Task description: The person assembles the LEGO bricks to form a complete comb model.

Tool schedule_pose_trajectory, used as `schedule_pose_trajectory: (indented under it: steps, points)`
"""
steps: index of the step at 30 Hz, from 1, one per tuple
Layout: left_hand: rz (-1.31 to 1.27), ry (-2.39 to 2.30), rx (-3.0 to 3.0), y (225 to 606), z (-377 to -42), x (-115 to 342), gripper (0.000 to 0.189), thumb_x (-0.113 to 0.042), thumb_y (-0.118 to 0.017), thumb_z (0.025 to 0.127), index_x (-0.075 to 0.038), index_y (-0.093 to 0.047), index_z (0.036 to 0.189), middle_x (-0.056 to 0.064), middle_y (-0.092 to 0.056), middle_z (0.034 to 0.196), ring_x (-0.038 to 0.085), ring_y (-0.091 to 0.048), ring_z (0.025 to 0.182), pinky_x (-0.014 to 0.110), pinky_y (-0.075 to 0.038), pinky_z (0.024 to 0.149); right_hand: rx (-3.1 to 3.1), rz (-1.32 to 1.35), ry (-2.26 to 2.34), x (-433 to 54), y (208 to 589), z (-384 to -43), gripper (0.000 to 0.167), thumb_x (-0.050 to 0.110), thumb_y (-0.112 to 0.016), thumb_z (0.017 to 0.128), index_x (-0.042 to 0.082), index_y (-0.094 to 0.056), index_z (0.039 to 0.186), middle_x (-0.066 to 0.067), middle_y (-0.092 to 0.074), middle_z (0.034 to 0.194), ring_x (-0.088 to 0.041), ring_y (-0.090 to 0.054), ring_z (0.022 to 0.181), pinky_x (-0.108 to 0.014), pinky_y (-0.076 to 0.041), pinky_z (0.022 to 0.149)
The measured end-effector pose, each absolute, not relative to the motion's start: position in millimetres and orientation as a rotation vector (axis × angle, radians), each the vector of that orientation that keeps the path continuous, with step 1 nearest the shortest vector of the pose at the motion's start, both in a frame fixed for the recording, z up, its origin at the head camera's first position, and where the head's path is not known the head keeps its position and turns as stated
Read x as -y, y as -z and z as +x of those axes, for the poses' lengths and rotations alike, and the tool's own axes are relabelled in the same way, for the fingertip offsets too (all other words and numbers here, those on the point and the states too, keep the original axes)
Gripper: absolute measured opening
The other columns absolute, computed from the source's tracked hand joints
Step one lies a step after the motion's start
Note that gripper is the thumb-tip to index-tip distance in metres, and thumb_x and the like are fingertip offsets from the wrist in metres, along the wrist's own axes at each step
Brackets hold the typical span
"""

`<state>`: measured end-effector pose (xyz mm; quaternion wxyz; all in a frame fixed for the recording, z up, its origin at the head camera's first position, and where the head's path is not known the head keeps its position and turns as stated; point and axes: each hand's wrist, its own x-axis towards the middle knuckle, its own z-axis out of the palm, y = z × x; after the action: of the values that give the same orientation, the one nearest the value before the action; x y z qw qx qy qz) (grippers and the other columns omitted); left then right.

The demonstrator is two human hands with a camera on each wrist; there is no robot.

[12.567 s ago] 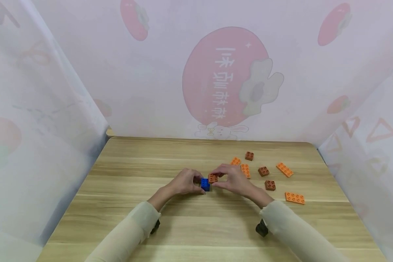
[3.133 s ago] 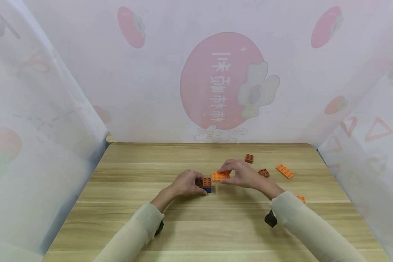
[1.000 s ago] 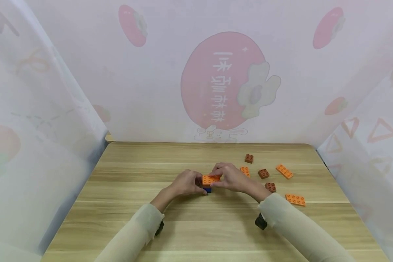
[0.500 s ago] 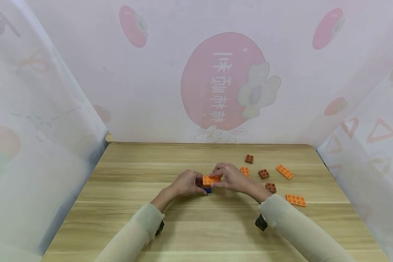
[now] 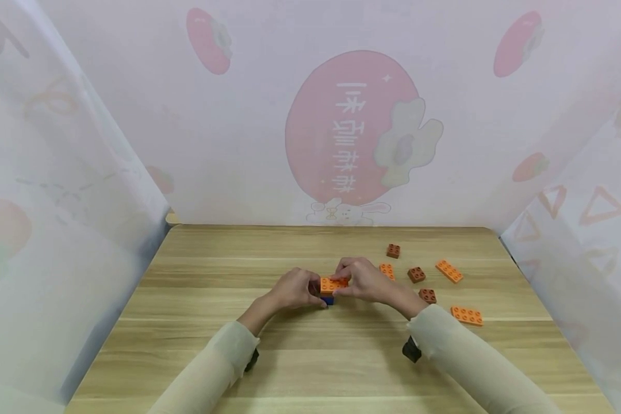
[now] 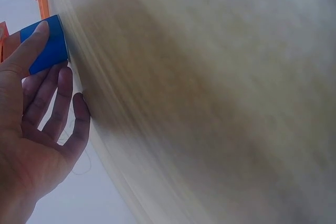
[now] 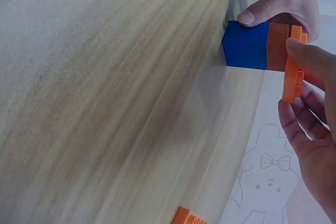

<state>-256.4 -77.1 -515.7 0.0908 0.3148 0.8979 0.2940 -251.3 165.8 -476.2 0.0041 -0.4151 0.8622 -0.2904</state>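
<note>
A blue block [image 7: 245,45] stands on the wooden table with a brown building brick [image 7: 277,46] on top of it. Over the brown brick lies a flat orange building plate [image 5: 327,286], jutting out to the right. My left hand [image 5: 292,288] pinches the blue block low down; its thumb lies on the block's side in the left wrist view. My right hand [image 5: 364,282] pinches the orange plate toward its right part, covering some of the studs. In the right wrist view the plate touches the brown brick; whether it is fully pressed down I cannot tell.
To the right lie more orange plates, one [image 5: 387,271] close behind my right hand, others [image 5: 449,271] [image 5: 467,315] farther off. Brown bricks [image 5: 393,250] [image 5: 416,275] [image 5: 427,295] lie among them. A printed cloth [image 5: 238,144] hangs behind the table.
The brown brick went from my right hand onto the blue block. My right hand then brought an orange plate leftward onto the brown brick. Over the last second almost nothing has moved.
</note>
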Motion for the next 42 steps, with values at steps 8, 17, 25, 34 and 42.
schedule_pose_trajectory:
  steps: [8,17,25,34,42]
  points:
    - [0.921,-0.876,-2.663,517,-258,77,0.031,-0.029,-0.096,0.08,-0.011,-0.078,0.099,-0.006,-0.076,0.086,0.003,-0.066,0.075,0.025,-0.057,0.071,-2.716,-1.292,0.829,-163,472,-251,0.035,0.018,-0.09,0.087,0.001,-0.081,0.116,-0.001,-0.071,0.099,-0.012,-0.064,0.087,-0.027,-0.057,0.079]
    - [0.919,-0.884,-2.646,517,-259,78,0.031,-0.029,-0.096,0.08,-0.012,-0.079,0.1,-0.007,-0.076,0.086,0.003,-0.066,0.074,0.025,-0.057,0.071,-2.727,-1.281,0.79,-161,468,-249,0.037,0.019,-0.09,0.087,0.0,-0.08,0.116,-0.001,-0.071,0.099,-0.011,-0.063,0.087,-0.026,-0.057,0.079]
    - [0.919,-0.883,-2.654,517,-260,78,0.03,-0.03,-0.096,0.08,-0.013,-0.078,0.097,-0.007,-0.075,0.084,0.003,-0.065,0.073,0.025,-0.056,0.069,-2.724,-1.241,0.876,-162,473,-249,0.035,0.018,-0.091,0.086,0.002,-0.081,0.115,-0.002,-0.072,0.1,-0.011,-0.065,0.088,-0.027,-0.059,0.079]
    - [0.93,-0.897,-2.644,518,-260,77,0.028,-0.028,-0.096,0.08,-0.014,-0.079,0.097,-0.009,-0.076,0.085,0.002,-0.066,0.074,0.024,-0.057,0.071,-2.737,-1.117,1.1,-161,488,-248,0.031,0.027,-0.09,0.087,0.006,-0.084,0.109,0.001,-0.072,0.098,-0.01,-0.061,0.082,-0.041,-0.061,0.073]
    - [0.936,-0.896,-2.647,517,-260,78,0.027,-0.028,-0.096,0.08,-0.015,-0.079,0.096,-0.008,-0.076,0.085,0.003,-0.066,0.075,0.027,-0.057,0.071,-2.744,-1.161,1.089,-157,484,-247,0.029,0.024,-0.089,0.088,0.004,-0.084,0.108,-0.001,-0.073,0.097,-0.01,-0.061,0.081,-0.03,-0.056,0.07]
